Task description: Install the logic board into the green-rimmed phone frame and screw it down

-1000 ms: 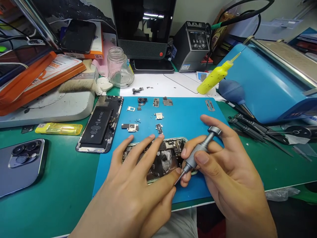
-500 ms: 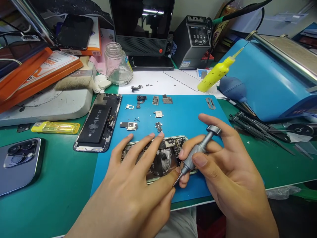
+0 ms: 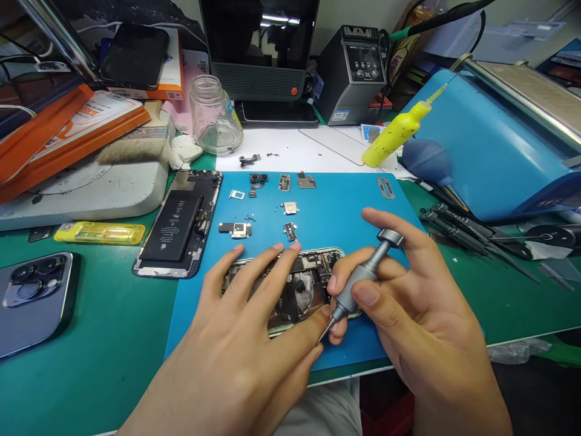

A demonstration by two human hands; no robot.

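An opened phone [image 3: 297,293] lies on the blue mat, its circuit board and inner housing exposed. My left hand [image 3: 240,321] reaches across it, fingers over the far edge and thumb side at the near edge, gripping it. Between the thumb and fingers of my right hand [image 3: 408,303] is a grey knurled screwdriver [image 3: 356,287], tilted, with the index finger raised off its cap. The driver's tip points down at the phone's near edge, beside my left thumb; the exact contact spot is hidden. Beyond the phone lie a small metal bracket [image 3: 290,231] and a metal-shielded part [image 3: 235,230].
A phone screen with battery [image 3: 170,227] lies left of the mat, near a yellow lighter [image 3: 100,233] and a purple phone [image 3: 36,303]. A glass jar [image 3: 215,118], yellow bottle [image 3: 397,134] and razor blade [image 3: 385,188] stand or lie farther back. Several screwdrivers [image 3: 472,236] rest at right.
Both hands and the screwdriver hold nearly the same pose over the phone. The surroundings are shifted very slightly in view.
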